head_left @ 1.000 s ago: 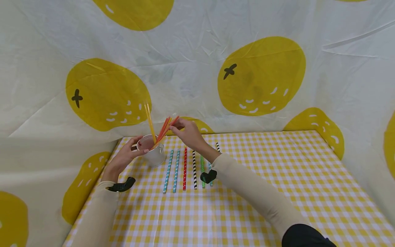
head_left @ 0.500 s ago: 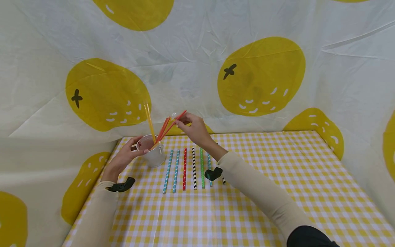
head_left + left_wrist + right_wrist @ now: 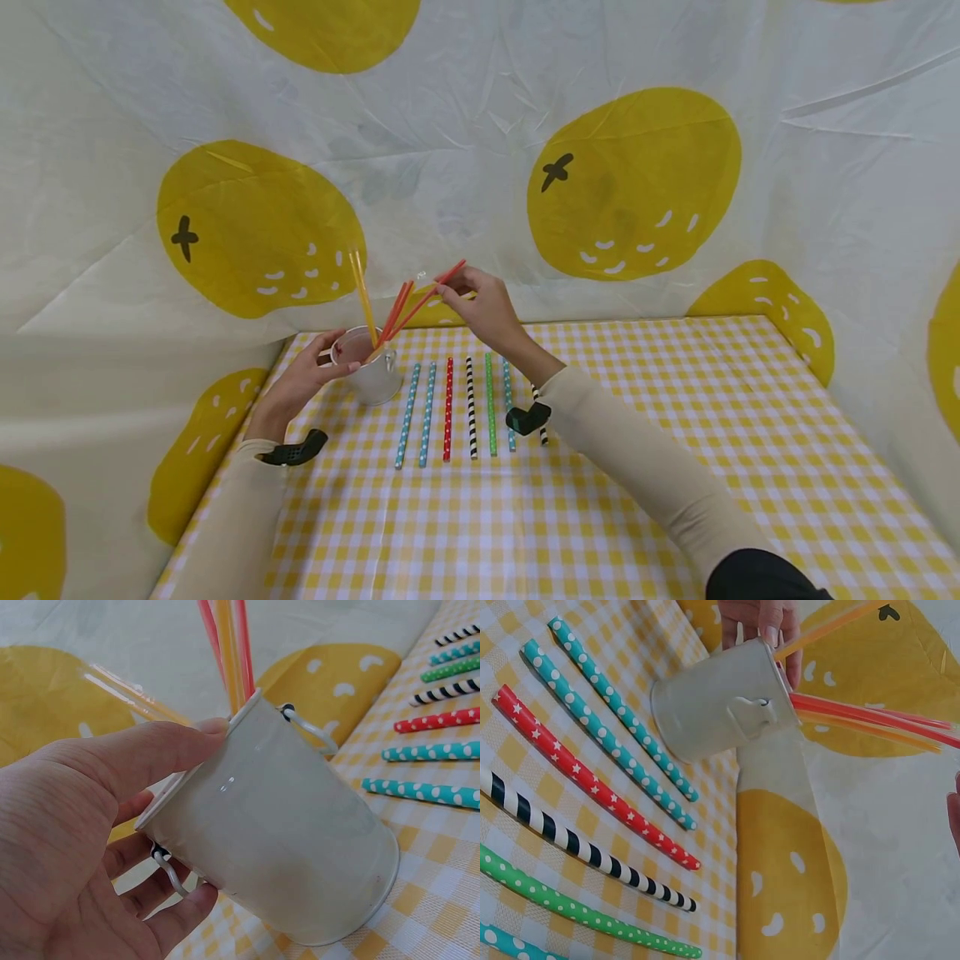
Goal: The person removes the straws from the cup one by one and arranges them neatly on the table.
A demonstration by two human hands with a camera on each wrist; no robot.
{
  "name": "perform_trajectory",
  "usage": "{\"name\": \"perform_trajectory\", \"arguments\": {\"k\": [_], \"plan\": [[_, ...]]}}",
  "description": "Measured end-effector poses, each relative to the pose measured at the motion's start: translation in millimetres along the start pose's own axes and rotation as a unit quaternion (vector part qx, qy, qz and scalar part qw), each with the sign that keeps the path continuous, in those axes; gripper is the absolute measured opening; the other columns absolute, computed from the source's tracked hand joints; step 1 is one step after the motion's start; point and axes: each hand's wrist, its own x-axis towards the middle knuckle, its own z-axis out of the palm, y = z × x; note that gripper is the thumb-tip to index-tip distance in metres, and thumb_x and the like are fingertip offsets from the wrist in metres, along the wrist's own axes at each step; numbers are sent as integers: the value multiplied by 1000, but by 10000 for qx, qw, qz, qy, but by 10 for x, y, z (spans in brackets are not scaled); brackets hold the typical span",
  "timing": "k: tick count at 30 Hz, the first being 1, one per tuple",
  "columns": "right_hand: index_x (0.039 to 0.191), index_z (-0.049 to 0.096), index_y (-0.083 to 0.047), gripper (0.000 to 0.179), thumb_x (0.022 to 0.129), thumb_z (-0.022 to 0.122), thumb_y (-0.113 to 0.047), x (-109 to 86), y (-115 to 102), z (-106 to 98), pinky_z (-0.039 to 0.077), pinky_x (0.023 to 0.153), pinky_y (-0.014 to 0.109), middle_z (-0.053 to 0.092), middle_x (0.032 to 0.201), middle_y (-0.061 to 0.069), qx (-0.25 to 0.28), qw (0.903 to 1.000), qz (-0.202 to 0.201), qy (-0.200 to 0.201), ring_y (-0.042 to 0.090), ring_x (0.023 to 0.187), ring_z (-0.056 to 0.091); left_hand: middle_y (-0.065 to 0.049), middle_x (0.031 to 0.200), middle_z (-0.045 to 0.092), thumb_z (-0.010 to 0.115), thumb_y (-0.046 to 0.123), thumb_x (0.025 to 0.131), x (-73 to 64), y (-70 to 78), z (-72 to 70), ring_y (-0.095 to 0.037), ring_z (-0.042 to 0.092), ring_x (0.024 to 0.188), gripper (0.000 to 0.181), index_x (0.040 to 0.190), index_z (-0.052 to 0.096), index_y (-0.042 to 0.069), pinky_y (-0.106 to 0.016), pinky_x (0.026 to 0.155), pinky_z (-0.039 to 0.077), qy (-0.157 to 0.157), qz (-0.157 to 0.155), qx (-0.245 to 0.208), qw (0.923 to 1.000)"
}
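My left hand (image 3: 303, 379) grips a small white metal pail (image 3: 379, 385) at its rim, the thumb over the edge and fingers near a wire handle (image 3: 174, 874). The pail stands tilted in the left wrist view. Leaning out of it are yellow translucent straws (image 3: 364, 300) and a few red ones (image 3: 394, 310). Above and right of the pail, my right hand (image 3: 483, 307) pinches one red straw (image 3: 417, 309) near its upper end; its lower end slants to the pail's mouth. Only a sliver of the right hand shows in the right wrist view.
Patterned paper straws lie side by side right of the pail: blue dotted ones (image 3: 407, 417), a red starred one (image 3: 447, 410), black-and-white striped ones (image 3: 471, 408) and a green one (image 3: 491, 405). Beneath is a yellow checked tablecloth (image 3: 675, 400); a lemon-print cloth (image 3: 450, 192) hangs behind.
My right hand has moved right and slightly up, drawing the red straw's upper end away from the other straws. The left hand and pail have stayed in place.
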Motion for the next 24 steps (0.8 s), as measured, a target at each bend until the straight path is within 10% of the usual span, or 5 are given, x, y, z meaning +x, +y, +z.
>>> {"name": "perform_trajectory", "arguments": {"k": [24], "plan": [[113, 67, 7, 18, 97, 66, -1, -23, -427, -461, 56, 74, 26, 67, 106, 25, 642, 9974, -109, 314, 29, 88, 66, -11, 166, 18, 74, 33, 95, 16, 8, -4, -42, 28, 147, 85, 162, 24, 17, -63, 113, 28, 17, 51, 49, 10000]]}}
